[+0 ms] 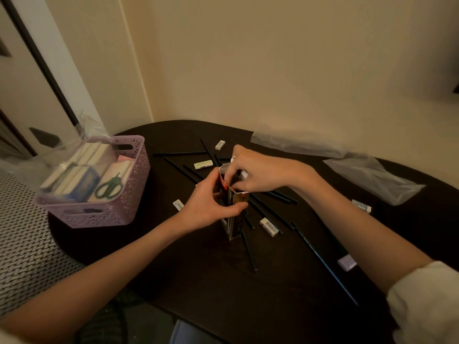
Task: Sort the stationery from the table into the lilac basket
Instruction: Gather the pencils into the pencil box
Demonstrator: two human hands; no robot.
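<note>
Right of the lilac basket [129, 194], the left hand [206, 204] gripped the light, crushable pencil box [233, 209] mid-body while the right hand [250, 170] fingers pinched its open top flap.

Two bare forearms and bare hands, left hand [211, 207] and right hand [255, 170]; pale cream sleeve [427, 301] pushed up on right arm; no rings or watch visible.

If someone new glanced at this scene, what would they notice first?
Probably the two hands at the table's centre: the left hand grips an upright pencil box while the right hand works at its open top. Next, the lilac basket at left, holding green scissors.
</note>
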